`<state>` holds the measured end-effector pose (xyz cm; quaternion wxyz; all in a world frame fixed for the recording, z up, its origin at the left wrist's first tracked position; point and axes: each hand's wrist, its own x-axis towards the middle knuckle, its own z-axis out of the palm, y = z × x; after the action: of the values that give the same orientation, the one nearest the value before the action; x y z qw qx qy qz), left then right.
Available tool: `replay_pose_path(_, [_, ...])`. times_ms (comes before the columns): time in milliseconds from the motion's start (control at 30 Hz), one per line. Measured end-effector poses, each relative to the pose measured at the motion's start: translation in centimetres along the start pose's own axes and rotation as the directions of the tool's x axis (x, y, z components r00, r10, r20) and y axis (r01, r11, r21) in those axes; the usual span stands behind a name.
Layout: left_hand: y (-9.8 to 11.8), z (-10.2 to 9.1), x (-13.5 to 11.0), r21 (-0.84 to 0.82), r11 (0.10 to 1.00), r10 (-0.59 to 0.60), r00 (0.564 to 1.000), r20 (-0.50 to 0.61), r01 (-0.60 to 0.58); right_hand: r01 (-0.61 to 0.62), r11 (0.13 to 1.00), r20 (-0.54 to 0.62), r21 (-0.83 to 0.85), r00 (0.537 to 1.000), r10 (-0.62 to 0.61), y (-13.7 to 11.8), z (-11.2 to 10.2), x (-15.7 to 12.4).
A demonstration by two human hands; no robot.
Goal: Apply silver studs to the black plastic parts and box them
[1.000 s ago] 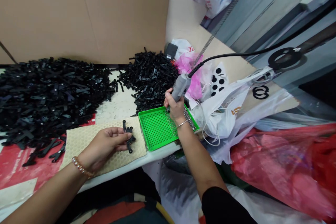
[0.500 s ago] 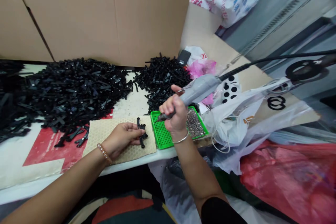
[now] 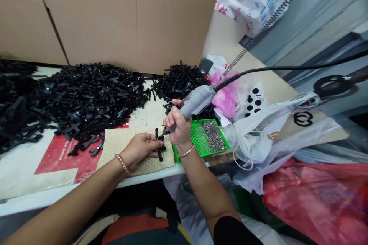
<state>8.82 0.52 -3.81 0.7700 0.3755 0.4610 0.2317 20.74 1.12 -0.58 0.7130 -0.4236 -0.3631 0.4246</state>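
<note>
My left hand [image 3: 146,146] pinches a few small black plastic parts [image 3: 160,153] between thumb and fingers, above a beige textured mat [image 3: 115,145]. My right hand [image 3: 178,127] is wrapped round a grey electric screwdriver [image 3: 198,99], which slants down to the left with its cable rising to the right. The screwdriver's tip is at the upper end of the black parts; whether it touches a screw is too small to see. Just right of the mat, partly behind my right wrist, lies a green perforated tray [image 3: 201,134] holding many small metal screws [image 3: 215,138].
A large heap of black parts [image 3: 86,95] lies at the left, a smaller heap [image 3: 184,82] behind the tray. A cardboard box [image 3: 100,15] stands at the back. Plastic bags, pink [image 3: 227,95], white [image 3: 255,149] and red [image 3: 313,195], crowd the right. A coiled spring [image 3: 267,23] hangs near the screwdriver.
My right hand has brought the screwdriver left and down, from over the green tray to the black parts. My left hand still holds them on the mat. The view has shifted slightly.
</note>
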Motion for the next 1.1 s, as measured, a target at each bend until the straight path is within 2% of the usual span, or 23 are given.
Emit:
replay_pose_path(233, [-0.13, 0.01, -0.01, -0.001, 1.000, 0.011, 1.000, -0.001, -0.011, 0.022, 0.997, -0.011, -0.075, 1.000, -0.023, 0.05, -0.18, 0.12])
replay_pose_path(467, [-0.01, 0.08, -0.12, -0.002, 1.000, -0.009, 1.000, -0.010, 0.009, -0.014, 0.999, -0.035, -0.033, 0.999, 0.012, 0.29, -0.16, 0.21])
replay_pose_path(800, [0.07, 0.02, -0.04, 0.010, 1.000, -0.012, 1.000, -0.007, 0.012, 0.018, 0.994, 0.012, -0.109, 1.000, -0.017, 0.51, -0.26, -0.01])
replay_pose_path(1100, [-0.27, -0.17, 0.16, 0.013, 1.000, -0.006, 1.000, -0.001, 0.006, 0.040, 0.999, 0.026, 0.009, 0.999, -0.040, 0.92, -0.24, -0.46])
